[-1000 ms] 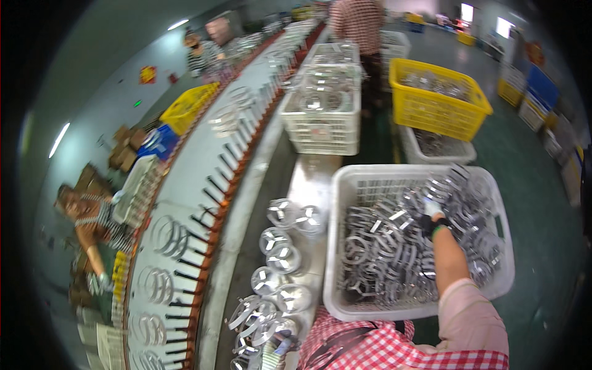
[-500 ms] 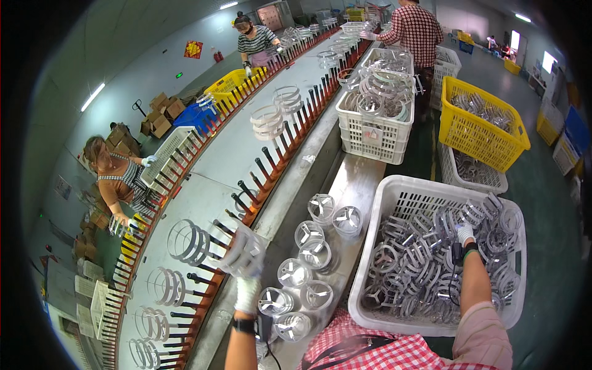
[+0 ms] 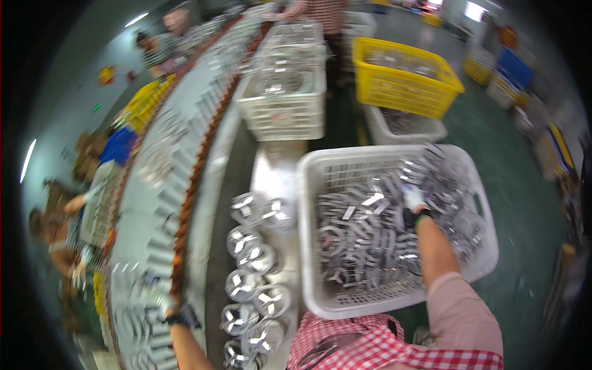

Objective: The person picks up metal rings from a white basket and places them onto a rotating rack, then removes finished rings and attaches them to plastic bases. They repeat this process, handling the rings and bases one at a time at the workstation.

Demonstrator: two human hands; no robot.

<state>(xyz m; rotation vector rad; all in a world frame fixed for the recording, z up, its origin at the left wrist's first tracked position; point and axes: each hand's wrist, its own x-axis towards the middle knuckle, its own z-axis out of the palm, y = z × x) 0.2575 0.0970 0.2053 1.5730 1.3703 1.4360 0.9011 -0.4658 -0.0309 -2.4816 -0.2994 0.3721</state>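
Perhaps nine ring frames [image 3: 243,285] beside basket [image 3: 306,234]

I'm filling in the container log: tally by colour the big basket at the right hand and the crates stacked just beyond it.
White: 2 (the large basket under the right hand, the lower crate)
Yellow: 1 (the upper crate)
Total: 3

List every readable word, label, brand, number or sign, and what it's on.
None readable.
Label on the stacked white crate: too blurred.
Green sign on the wall: too small and blurred.
Red-and-yellow wall hanging: blurred, can't tell if it bears text.
Large white basket and its silvery rings: no lettering discernible.
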